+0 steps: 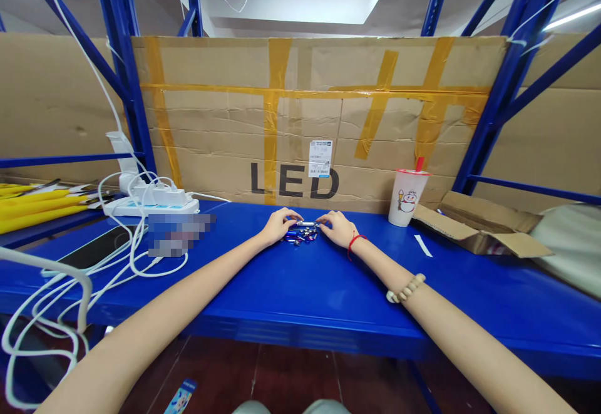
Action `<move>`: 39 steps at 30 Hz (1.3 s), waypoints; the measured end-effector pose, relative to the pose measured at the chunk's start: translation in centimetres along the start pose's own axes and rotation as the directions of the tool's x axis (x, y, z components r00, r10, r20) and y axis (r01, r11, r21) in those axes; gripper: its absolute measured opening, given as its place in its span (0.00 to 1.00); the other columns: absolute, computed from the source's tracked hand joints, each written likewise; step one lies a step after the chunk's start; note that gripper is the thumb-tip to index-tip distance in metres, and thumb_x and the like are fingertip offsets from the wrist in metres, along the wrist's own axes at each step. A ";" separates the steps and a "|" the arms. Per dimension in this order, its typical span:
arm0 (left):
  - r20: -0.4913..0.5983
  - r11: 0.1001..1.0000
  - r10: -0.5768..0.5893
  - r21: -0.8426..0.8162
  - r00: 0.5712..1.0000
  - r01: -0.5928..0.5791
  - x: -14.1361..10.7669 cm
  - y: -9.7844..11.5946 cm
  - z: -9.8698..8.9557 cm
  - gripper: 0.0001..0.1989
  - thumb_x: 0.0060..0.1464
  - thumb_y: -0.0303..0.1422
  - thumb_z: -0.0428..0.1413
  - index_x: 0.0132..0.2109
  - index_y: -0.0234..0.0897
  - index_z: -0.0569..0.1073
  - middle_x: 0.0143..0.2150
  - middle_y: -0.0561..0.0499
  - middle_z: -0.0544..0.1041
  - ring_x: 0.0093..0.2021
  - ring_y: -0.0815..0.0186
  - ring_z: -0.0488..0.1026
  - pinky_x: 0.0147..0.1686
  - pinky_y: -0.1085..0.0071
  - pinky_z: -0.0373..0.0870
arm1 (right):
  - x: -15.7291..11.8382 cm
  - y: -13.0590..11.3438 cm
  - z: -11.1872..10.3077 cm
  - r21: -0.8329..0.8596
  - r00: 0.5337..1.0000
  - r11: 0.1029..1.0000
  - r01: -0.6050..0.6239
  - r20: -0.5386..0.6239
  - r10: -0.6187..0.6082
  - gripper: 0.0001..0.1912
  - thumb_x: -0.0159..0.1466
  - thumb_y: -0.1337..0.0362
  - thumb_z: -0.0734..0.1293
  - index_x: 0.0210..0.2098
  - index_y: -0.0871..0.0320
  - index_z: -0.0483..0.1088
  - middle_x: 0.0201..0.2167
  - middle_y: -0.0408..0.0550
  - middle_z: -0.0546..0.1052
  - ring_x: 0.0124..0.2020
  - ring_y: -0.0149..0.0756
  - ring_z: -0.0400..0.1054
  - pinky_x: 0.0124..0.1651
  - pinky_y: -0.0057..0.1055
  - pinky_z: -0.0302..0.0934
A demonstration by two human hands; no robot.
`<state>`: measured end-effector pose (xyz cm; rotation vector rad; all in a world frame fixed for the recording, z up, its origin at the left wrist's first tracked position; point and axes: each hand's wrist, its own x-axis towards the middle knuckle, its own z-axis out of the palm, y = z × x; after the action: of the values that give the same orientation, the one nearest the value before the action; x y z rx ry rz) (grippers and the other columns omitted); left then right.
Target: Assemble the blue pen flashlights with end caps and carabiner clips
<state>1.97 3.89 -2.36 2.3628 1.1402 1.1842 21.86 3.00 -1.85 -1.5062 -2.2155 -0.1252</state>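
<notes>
My left hand [278,226] and my right hand [339,228] face each other over the blue tabletop, fingers curled inward. A thin, silvery metal piece [307,223] spans the gap between their fingertips, and both hands appear to pinch its ends. It is too small to name its kind. Just below and between the hands lies a little heap of shiny metal pieces [300,236], silver with blue and purple glints. My left fingers partly cover the heap's left side. A red cord bracelet [355,242] circles my right wrist, with a beaded bracelet [406,289] farther up the forearm.
A white cup [406,198] with a red straw stands at right, near a paper strip [423,245] and an open cardboard box [474,229]. At left are a power strip [154,206], tangled white cables [136,257] and a phone [94,248]. A large carton [216,132] backs the table.
</notes>
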 end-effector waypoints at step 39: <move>-0.202 0.792 0.232 0.607 0.952 -0.065 -25.4 11.4 -9.1 0.11 0.47 0.27 0.50 0.38 0.45 0.70 0.41 0.54 0.74 0.48 0.59 0.68 0.45 0.62 0.60 | -1.0 -0.3 0.7 0.168 0.992 0.980 -0.103 0.084 0.089 0.21 0.63 0.56 0.54 0.52 0.60 0.61 0.49 0.52 0.67 0.50 0.39 0.60 0.50 0.36 0.52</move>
<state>-8.05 -23.58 -4.76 2.8581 1.6436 1.3882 21.67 2.24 -2.80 -1.5413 -2.1455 0.1534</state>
